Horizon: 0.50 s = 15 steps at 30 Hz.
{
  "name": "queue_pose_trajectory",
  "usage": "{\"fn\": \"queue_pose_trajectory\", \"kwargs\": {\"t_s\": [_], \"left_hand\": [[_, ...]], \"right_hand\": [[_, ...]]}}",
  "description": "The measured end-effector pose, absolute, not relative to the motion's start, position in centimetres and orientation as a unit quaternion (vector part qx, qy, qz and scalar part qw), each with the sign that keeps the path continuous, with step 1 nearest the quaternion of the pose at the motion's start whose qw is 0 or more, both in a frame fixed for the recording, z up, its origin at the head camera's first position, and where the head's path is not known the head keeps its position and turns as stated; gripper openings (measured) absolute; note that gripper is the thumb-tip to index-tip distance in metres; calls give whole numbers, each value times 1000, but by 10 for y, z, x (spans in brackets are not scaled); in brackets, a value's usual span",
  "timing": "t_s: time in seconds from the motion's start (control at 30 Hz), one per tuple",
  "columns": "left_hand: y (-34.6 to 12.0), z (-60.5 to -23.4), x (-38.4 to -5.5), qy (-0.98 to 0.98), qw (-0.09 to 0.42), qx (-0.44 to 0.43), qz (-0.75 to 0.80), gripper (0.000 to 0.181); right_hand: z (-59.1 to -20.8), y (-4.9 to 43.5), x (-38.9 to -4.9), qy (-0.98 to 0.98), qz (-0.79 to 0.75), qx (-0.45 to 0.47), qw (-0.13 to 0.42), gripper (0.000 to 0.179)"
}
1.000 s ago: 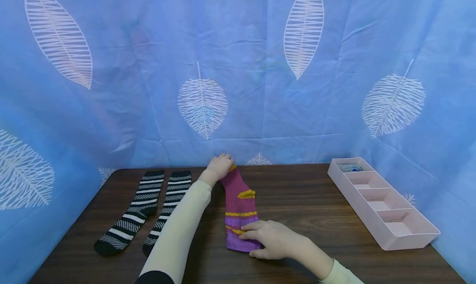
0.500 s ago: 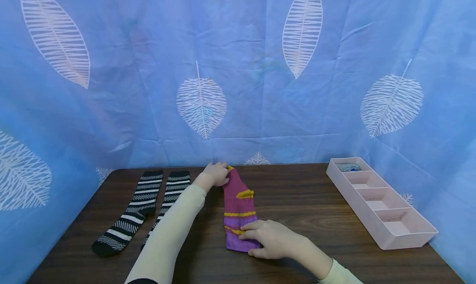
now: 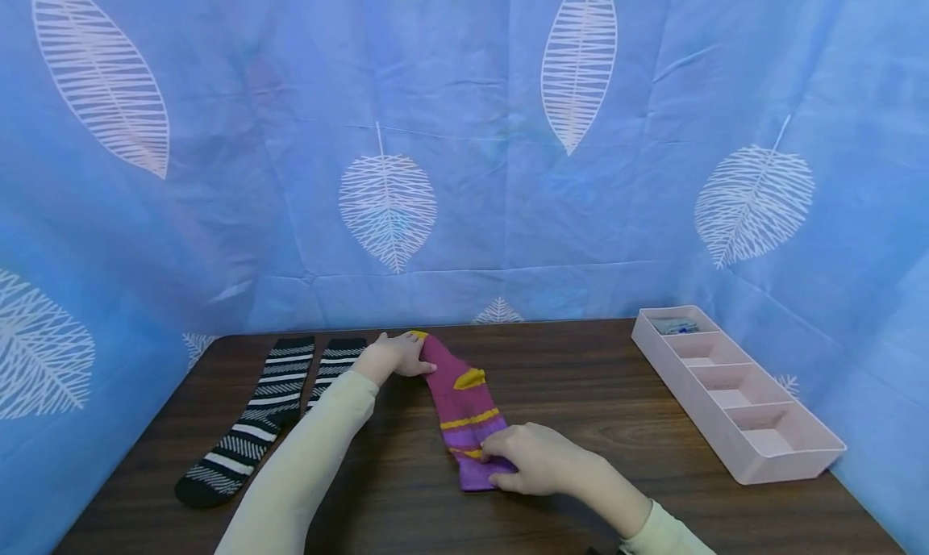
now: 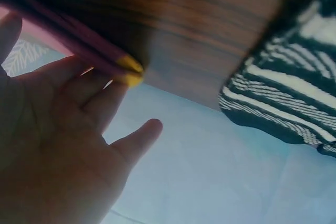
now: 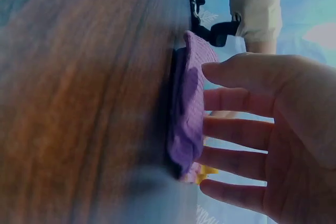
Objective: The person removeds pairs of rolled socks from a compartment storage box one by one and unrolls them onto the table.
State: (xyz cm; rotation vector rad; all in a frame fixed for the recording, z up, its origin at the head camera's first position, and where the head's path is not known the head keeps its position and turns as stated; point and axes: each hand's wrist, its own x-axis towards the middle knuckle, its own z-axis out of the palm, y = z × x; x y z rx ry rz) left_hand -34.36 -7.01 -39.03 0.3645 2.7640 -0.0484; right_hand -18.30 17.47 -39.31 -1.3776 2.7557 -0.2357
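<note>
A maroon and purple sock [image 3: 464, 390] with yellow bands, heel and toe lies slantwise on the dark wooden table, its toe at the far edge. At the toe end my left hand [image 3: 397, 355] rests its outstretched fingers on the fabric. In the left wrist view the yellow toe [image 4: 132, 72] meets those fingertips, and the little finger sticks out apart. My right hand [image 3: 539, 458] touches the purple ribbed cuff [image 5: 189, 108] near the front, its fingers spread and mostly straight in the right wrist view. The sock's underside is hidden.
Left of the left arm lie two black and white striped socks [image 3: 250, 426], one partly covered by the sleeve. A pale pink box [image 3: 733, 426] with several compartments stands at the right, small packets in its far one. A blue leaf-print curtain [image 3: 464, 200] hangs behind the table.
My left hand has shifted left and slightly nearer, and the toe of the maroon sock went with it, so the sock now slants more. The right hand stays at the cuff, its fingers bent slightly more.
</note>
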Motion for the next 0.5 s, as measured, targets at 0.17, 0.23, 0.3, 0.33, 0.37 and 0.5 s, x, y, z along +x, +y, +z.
{"fn": "queue_pose_trajectory", "kwargs": {"t_s": [0.17, 0.23, 0.3, 0.33, 0.37, 0.5], "left_hand": [[-78, -389, -331, 975, 186, 117, -6, 75], [-79, -389, -324, 976, 185, 116, -12, 74], [-80, -389, -317, 977, 181, 111, -23, 73], [-80, -388, -313, 978, 177, 109, -26, 73], [-80, -388, -309, 979, 172, 107, -32, 73], [-81, -388, -290, 983, 148, 100, -48, 76]], "right_hand": [[-391, 176, -180, 910, -64, -410, 26, 32], [-390, 176, -178, 922, -43, -384, 16, 37], [-390, 176, -176, 934, -17, -356, 2, 41], [-390, 175, -176, 940, -6, -340, -3, 42], [-390, 175, -175, 945, 5, -326, -6, 44], [-392, 173, -176, 960, 40, -278, -13, 50]]}}
